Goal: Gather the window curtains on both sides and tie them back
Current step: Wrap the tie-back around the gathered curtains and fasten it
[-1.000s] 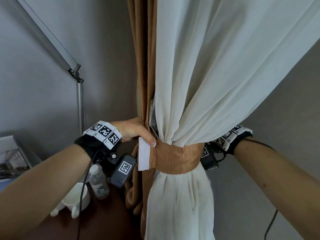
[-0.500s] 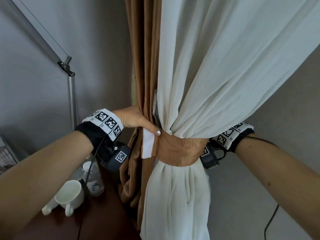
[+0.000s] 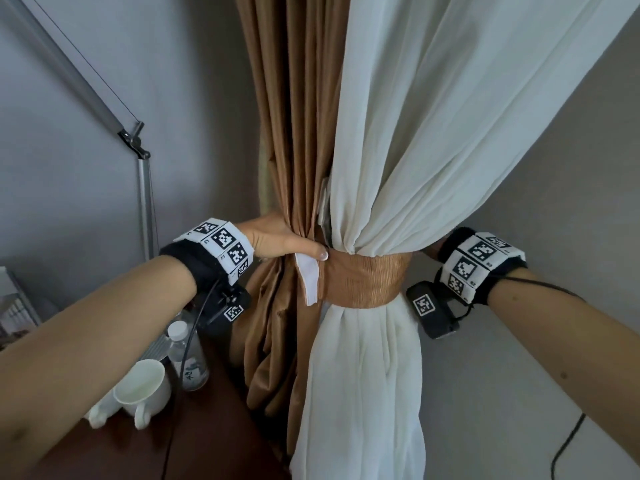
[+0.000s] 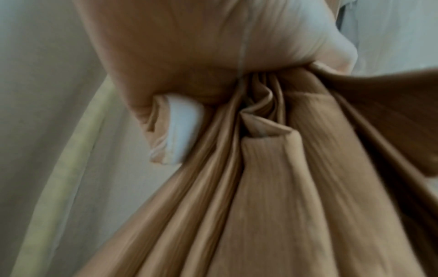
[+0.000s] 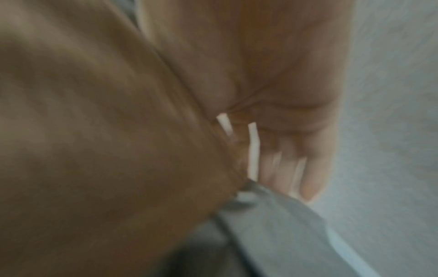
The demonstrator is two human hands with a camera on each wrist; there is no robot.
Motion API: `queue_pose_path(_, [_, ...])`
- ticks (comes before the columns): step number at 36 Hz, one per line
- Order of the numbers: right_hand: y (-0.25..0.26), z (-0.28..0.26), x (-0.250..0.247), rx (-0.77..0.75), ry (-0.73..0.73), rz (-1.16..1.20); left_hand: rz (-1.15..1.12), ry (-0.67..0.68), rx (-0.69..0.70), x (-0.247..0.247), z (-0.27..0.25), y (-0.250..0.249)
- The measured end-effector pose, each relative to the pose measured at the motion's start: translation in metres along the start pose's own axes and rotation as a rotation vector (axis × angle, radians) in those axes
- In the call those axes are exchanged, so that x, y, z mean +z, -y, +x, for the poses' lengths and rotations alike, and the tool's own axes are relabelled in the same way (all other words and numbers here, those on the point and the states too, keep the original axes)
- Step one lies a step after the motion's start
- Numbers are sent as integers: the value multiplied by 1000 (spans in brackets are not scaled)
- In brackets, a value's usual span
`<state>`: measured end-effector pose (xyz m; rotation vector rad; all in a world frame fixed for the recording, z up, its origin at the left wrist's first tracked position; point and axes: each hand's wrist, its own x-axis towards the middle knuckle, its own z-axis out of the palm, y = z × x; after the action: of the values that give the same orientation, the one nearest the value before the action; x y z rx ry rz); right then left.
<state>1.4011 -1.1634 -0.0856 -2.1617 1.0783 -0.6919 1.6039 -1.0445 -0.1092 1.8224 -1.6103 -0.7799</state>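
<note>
Both bare forearms reach in from the lower corners to the gathered curtains. The left hand (image 3: 277, 239) lies at the left of the bundle with its thumb stretched along the top edge of the tieback (image 3: 360, 282); its fingers go behind the brown curtain (image 3: 294, 133) and are hidden there, wrapped round the folds. Just under the thumb hangs the tieback's white tab (image 3: 309, 280).

The right hand (image 5: 279, 105) is behind the white curtain (image 3: 450, 133) in the head view, with only its wristband showing. Its own blurred wrist view shows the palm and loosely bent fingers against brown cloth with thin white strips between them; whether it grips or only presses I cannot tell.

The tieback circles both curtains at mid-height, the white one in front and to the right of the brown.

At the lower left, partly covered by the left forearm, a cup (image 3: 143, 389) and a bottle (image 3: 188, 358) stand on a dark table (image 3: 214, 438).
</note>
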Motion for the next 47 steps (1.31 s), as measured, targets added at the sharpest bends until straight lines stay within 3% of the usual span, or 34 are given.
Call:
queue_pose_path(1, [-3,-4,-6,137,79,85,-11,0,-12,1,0,-1])
queue_pose_path(3, [-8,-6,-17,247,177,40,-25,-22,-51,2,3,-2])
queue_pose_path(10, [5,-28,-26,80,125,-275,-83,-207,-145,15,13,-9])
queue_pose_path(15, [6,-37,-30,63,-42,-165,24,-304,-204,28,15,-26])
queue_pose_path(21, [14,-50,-3,-55,228,-206,67,-339,-208,43,14,-36])
queue_pose_path(25, [16,-45,23,-144,125,-324,-74,-307,-171,39,15,-23])
queue_pose_path(28, [20,-42,44,-145,29,-429,-496,-228,-209,34,7,-5])
queue_pose_path(30, [25,-39,55,-155,-43,-499,-779,-176,-160,29,-3,5])
queue_pose_path(33, [37,-41,60,-119,-84,-465,-985,-144,-100,24,-17,11])
queue_pose_path(37, [44,-39,66,-73,-136,-432,-989,-205,-144,21,-18,21])
queue_pose_path(43, [44,-30,73,-45,-140,-389,-878,-250,-100,18,-16,34])
queue_pose_path(47, [45,-30,72,-48,-157,-409,-798,-403,-126,22,-17,37])
